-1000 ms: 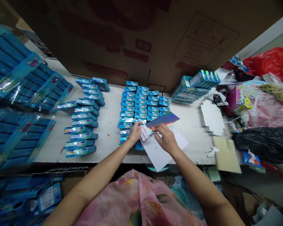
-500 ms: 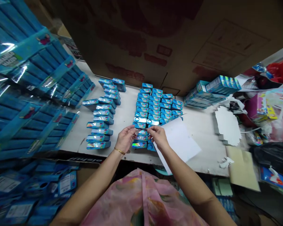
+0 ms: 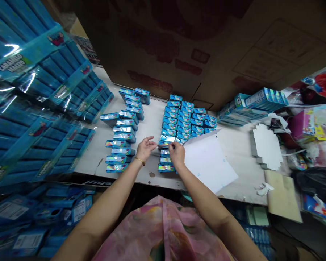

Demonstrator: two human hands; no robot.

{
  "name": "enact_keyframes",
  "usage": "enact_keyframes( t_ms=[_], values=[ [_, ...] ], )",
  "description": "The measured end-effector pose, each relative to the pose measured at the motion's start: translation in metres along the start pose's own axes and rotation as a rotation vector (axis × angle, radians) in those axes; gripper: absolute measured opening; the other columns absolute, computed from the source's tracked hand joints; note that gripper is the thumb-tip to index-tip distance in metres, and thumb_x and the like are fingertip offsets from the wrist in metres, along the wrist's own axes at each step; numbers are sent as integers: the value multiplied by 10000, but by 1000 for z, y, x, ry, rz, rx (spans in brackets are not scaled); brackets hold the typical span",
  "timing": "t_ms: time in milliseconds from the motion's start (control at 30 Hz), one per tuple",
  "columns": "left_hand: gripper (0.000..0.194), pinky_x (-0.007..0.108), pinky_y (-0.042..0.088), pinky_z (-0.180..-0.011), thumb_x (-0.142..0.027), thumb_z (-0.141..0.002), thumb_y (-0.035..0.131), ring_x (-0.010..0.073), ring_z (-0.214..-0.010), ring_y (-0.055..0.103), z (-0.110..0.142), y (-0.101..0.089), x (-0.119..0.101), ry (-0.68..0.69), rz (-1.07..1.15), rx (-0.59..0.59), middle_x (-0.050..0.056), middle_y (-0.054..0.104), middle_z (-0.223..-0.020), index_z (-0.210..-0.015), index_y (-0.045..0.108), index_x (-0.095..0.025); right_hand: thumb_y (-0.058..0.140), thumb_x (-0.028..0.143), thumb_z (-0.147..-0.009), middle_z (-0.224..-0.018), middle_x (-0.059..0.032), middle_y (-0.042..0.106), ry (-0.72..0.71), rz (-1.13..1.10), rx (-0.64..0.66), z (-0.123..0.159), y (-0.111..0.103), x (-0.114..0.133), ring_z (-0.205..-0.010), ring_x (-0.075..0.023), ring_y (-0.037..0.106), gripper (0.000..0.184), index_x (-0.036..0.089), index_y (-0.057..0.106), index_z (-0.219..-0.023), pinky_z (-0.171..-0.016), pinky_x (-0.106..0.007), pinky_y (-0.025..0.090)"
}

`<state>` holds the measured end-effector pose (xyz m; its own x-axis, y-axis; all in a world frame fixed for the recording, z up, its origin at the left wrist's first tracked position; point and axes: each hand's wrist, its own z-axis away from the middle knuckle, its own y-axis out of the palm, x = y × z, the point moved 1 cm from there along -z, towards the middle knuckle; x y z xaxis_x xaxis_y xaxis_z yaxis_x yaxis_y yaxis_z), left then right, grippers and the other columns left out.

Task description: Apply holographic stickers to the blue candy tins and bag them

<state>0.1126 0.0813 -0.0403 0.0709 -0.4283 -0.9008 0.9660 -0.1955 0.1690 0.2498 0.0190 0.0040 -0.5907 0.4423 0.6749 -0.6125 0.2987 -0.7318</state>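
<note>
My left hand (image 3: 146, 149) is just left of the middle block of small blue boxes (image 3: 168, 126), its thumb and fingers apart with nothing visible between them. Fingertips of my right hand (image 3: 177, 153) are pinched together at the right end of one box (image 3: 163, 144) in the block's left column. Whatever they pinch is too small to make out. Under my right wrist and forearm lies a white sheet (image 3: 210, 161), its upper edge lifted against the boxes. More blue boxes (image 3: 121, 136) stand in a staggered row left of my left hand.
Clear-wrapped blue display packs (image 3: 62, 90) are stacked high at the left. A large cardboard carton (image 3: 163, 47) walls off the back. Blue boxes (image 3: 250, 105) stand at the back right, near a white cut-out stack (image 3: 266, 146). Loose blue boxes (image 3: 38, 221) lie below the table's left edge.
My left hand has drawn away leftward from my right hand and its fingers have spread. My right hand stays pinched at the box. The whole view has shifted slightly.
</note>
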Motion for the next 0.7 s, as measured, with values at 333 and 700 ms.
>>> enact_keyframes(
  t_ms=[333,700],
  values=[
    [407,262,408,-587,-194,-479,672,112,-558,536,-38,-10,-14,6,-218,266,-35,567,-596,-862,536,-161,450,303,-797,-724,-55,650,117,200,59,-6,18,-8,-676,-180,582,208,194,627,-811,-593,-248,368],
    [398,272,432,-623,-233,-479,677,114,-594,544,-48,-7,12,17,-189,200,-24,562,-630,-843,541,-143,403,317,-834,-803,-65,659,170,377,149,-8,26,-10,-740,-185,595,243,207,611,-896,-618,-248,369]
  ],
)
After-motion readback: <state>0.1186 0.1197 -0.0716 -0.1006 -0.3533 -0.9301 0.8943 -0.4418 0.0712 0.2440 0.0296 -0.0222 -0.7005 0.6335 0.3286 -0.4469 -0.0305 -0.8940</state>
